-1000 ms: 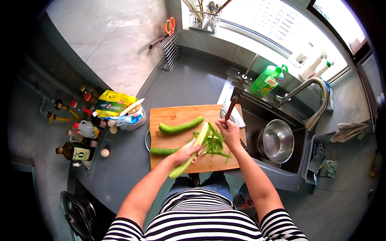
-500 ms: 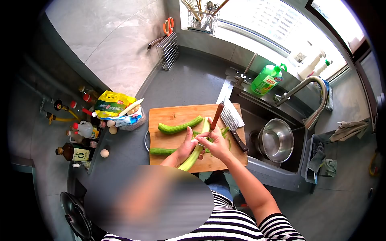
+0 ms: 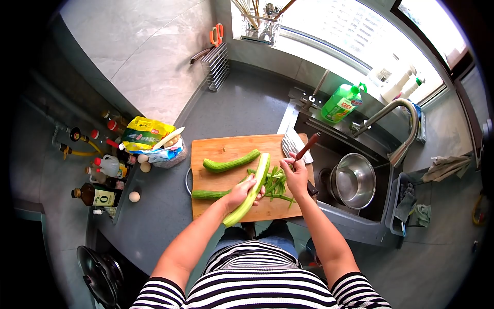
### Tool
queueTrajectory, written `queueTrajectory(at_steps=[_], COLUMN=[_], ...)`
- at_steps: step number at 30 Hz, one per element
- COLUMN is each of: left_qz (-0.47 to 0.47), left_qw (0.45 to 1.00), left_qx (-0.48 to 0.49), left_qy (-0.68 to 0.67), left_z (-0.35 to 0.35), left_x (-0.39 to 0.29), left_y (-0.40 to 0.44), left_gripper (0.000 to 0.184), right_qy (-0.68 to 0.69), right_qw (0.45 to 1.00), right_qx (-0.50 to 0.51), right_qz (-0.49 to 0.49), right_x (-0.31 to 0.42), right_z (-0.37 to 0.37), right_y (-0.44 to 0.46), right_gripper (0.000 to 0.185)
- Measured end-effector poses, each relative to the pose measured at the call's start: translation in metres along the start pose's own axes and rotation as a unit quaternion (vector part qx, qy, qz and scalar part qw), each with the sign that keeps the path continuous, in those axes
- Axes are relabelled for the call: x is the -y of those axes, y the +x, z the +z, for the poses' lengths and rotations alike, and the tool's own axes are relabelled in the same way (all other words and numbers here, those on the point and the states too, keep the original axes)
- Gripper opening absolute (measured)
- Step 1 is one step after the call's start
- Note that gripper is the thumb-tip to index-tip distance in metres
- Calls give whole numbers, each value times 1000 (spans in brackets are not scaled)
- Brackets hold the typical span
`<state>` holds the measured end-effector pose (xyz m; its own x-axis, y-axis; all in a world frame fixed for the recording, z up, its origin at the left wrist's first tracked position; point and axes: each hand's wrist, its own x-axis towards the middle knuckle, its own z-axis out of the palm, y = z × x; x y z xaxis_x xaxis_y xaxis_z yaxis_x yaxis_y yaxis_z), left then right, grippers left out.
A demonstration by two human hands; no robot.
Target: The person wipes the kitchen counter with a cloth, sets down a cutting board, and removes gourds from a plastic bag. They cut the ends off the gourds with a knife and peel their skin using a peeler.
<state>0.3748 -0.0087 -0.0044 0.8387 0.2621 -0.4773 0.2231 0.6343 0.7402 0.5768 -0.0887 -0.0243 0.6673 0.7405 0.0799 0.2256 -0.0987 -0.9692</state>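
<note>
My left hand (image 3: 246, 193) is wrapped round a long, pale green peeled loofah gourd (image 3: 262, 167), holding it tilted over the wooden cutting board (image 3: 208, 211). In my right hand (image 3: 295, 175), to the right and apart from the gourd, is a peeler with a brown handle (image 3: 309, 145); its blade end is hidden by my fingers. Green peelings (image 3: 277, 181) lie on the board between my hands. Two dark green unpeeled pieces are on the board's left side: a whole curved gourd (image 3: 231, 162) and another gourd (image 3: 210, 194) partly behind my left hand.
A cleaver (image 3: 293, 144) lies at the board's right edge, partly covered by my right hand. Beyond is the sink (image 3: 319, 134) with a steel bowl (image 3: 355, 180) and a faucet (image 3: 406, 103). Several eggs (image 3: 134, 196), bags (image 3: 149, 133) and bottles (image 3: 98, 196) stand left.
My right hand has moved right with the peeler, away from the gourd. The gourd is now held by my left hand alone, and more of it and the peelings show.
</note>
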Motion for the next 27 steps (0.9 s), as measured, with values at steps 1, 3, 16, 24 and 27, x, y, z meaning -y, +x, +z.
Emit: queueTrajectory(at_steps=[1,3,16,24,27], left_qz=[4,14,-34,-8,-7], left_qw=[999,995,985,995,995], left_qx=[-13,-7,103,95,98], left_qy=[-30,-94,-136,-37,-9], left_z=[2,2,25,18,17], left_x=[-3,-4,-25,-25,-26], left_y=[-1,1,-5,-19,-22], left_gripper=[54,57,95,73,71], right_qy=[36,89,241,256,273], right_qw=[999,995,959,944,943], right_qx=[4,48,112,108,65], right_qz=[6,-5,103,179,178], right_x=[3,14,36,46,37], right_z=[2,8,28,12,13], right_y=[-4,-11,6,29,34], right_gripper=[18,16,24,20,17])
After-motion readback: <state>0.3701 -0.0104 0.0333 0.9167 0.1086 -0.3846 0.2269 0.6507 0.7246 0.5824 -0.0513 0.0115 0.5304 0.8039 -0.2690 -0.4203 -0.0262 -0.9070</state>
